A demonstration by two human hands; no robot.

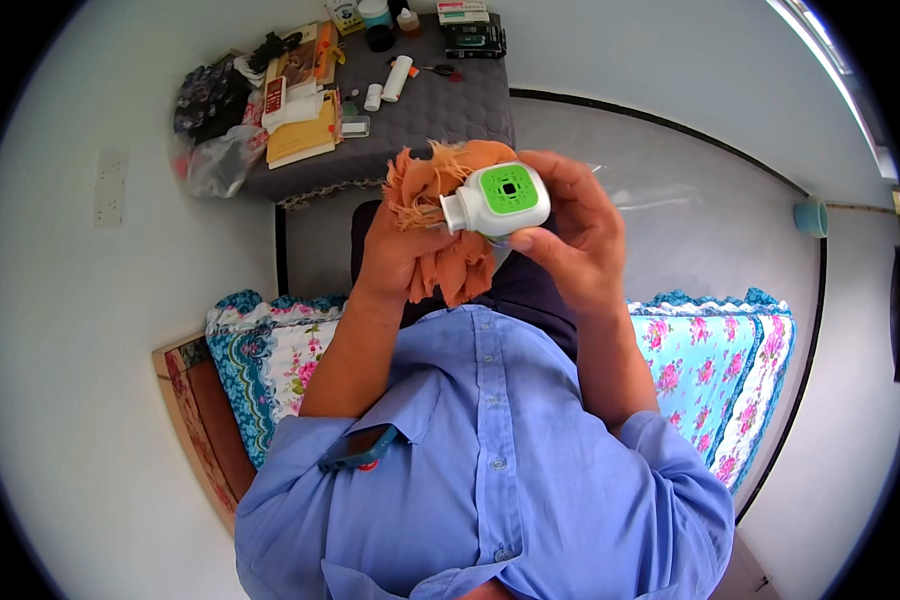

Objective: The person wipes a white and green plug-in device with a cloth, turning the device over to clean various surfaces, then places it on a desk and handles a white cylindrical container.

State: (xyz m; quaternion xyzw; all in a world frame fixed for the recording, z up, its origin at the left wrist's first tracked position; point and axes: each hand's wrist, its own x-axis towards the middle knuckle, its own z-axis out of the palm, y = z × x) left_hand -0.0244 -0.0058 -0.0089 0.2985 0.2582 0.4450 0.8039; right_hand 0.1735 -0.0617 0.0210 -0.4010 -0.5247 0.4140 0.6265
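Note:
My right hand (580, 225) grips a small white device (470, 208) by its right side, thumb below and fingers above. It has a rounded square body with a green panel (510, 188), a dark square at its centre and a short flanged spout to the left. What the device is, I cannot make out. Bunched in my left hand (395, 240) is an orange cloth (452, 272) with frayed edges. The cloth lies behind and below the device, around the spout. Part of my left fingers is hidden by the cloth.
Ahead, a grey quilted surface (425, 115) bears white bottles (397, 78), scissors (438, 70), a yellow envelope (305, 135), a plastic bag (220, 165) and dark boxes (474, 40). Flowered bedding (710, 370) spreads on both sides of me. A teal pot (811, 218) is at far right.

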